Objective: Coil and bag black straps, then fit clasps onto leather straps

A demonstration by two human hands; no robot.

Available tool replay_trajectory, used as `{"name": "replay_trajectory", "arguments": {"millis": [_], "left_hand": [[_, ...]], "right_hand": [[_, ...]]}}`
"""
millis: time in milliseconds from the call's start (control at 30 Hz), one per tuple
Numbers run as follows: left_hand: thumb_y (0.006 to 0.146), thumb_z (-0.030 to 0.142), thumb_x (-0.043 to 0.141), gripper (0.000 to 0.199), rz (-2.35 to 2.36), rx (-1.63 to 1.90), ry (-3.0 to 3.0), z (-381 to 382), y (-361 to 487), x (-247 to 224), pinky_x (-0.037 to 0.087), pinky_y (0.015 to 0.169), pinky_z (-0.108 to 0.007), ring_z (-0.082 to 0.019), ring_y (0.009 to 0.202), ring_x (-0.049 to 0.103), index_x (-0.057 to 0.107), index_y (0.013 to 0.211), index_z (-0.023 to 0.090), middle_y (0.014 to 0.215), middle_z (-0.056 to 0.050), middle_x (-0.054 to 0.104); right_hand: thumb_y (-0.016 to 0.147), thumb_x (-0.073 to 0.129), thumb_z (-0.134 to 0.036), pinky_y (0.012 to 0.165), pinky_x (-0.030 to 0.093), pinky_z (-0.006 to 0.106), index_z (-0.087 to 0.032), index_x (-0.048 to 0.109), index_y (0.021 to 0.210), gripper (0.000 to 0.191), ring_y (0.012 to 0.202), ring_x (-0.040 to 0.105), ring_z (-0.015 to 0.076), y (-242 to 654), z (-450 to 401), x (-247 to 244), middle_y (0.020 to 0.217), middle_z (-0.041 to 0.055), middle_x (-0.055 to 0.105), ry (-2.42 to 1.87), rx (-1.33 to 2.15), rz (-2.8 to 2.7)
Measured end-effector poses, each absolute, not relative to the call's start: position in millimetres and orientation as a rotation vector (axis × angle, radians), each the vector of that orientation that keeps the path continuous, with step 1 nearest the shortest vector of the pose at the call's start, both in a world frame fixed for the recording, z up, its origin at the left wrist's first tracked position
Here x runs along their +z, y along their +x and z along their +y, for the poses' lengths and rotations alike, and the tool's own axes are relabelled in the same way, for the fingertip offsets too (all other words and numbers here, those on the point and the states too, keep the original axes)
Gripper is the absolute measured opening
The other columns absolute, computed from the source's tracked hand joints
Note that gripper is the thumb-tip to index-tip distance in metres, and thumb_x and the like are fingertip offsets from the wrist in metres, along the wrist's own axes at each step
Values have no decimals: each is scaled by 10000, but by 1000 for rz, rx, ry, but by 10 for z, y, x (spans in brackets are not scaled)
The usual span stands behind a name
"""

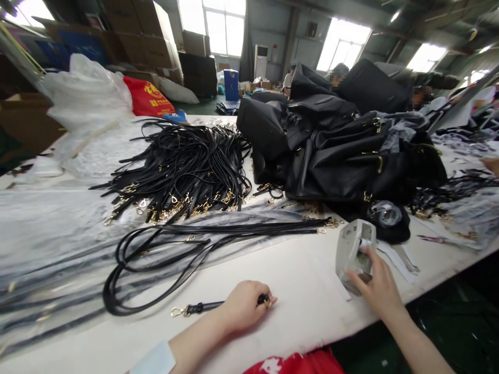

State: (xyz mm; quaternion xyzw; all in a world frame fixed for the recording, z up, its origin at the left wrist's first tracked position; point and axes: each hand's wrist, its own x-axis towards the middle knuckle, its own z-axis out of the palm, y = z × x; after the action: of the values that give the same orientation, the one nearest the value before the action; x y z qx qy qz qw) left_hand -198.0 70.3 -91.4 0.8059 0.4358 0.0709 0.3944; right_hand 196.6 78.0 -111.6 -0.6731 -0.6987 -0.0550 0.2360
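My left hand (247, 304) is closed around a short black strap (206, 306) near the table's front edge. A gold clasp (179, 311) ends the strap on the left, and more gold metal shows at my fingertips. On the right, my right hand (374, 283) has its thumb and fingers at the opening of a pale grey tape dispenser (345, 249); what they pinch there is hard to make out. Long looped black straps (163, 228) with gold clasps lie beyond my left hand.
A big pile of black straps (187, 161) lies behind, beside heaped black bags (327, 161). Plastic wrapping (93, 109) covers the left side. Scissors (432, 239) rest at the right. People (288, 80) are partly visible beyond the bags.
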Motion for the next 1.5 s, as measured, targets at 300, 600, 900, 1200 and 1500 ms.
{"name": "replay_trajectory", "arguments": {"millis": [300, 600, 900, 1200, 1500], "left_hand": [[906, 262, 495, 259, 1105, 245, 1998, 713, -2018, -999, 467, 769, -255, -185, 840, 669, 742, 944, 191, 942, -63, 762], [810, 161, 540, 208, 1090, 325, 2005, 724, -2032, -1096, 476, 707, -237, -171, 768, 668, 738, 871, 185, 852, -43, 757], [932, 294, 447, 368, 1141, 1005, 2131, 648, -2035, -930, 422, 1063, -371, -226, 1211, 578, 633, 1217, 153, 1296, -154, 643], [948, 411, 449, 353, 948, 399, 2310, 474, -1952, -941, 526, 723, -306, -225, 794, 718, 696, 1125, 231, 855, -68, 769], [885, 314, 534, 203, 1097, 128, 2259, 649, -2234, -504, 453, 644, -278, -235, 763, 688, 708, 947, 233, 875, -69, 763]], "right_hand": [[943, 462, -289, 1092, 328, 570, -87, 507, 1325, 435, 1325, 425, 423, 1897, 1655, -660, 1380, 265, 508, -1886, -253, -2023], [951, 618, -332, 927, 501, 443, -159, 651, 1089, 225, 1003, 641, 212, 1191, 2102, -1034, 1090, 64, 674, -1898, 123, -2418], [972, 376, -435, 777, 520, 368, -239, 679, 903, 367, 845, 662, 268, 882, 1469, -625, 903, 87, 713, -1681, 592, -2620], [815, 605, -620, 695, 498, 303, -247, 600, 849, 374, 771, 610, 231, 510, 697, -312, 811, 28, 661, -1441, 1627, -2442], [921, 428, -591, 644, 472, 319, -249, 557, 727, 413, 653, 630, 216, 1265, 1137, -381, 687, 25, 662, -1849, 1023, -2483]]}}
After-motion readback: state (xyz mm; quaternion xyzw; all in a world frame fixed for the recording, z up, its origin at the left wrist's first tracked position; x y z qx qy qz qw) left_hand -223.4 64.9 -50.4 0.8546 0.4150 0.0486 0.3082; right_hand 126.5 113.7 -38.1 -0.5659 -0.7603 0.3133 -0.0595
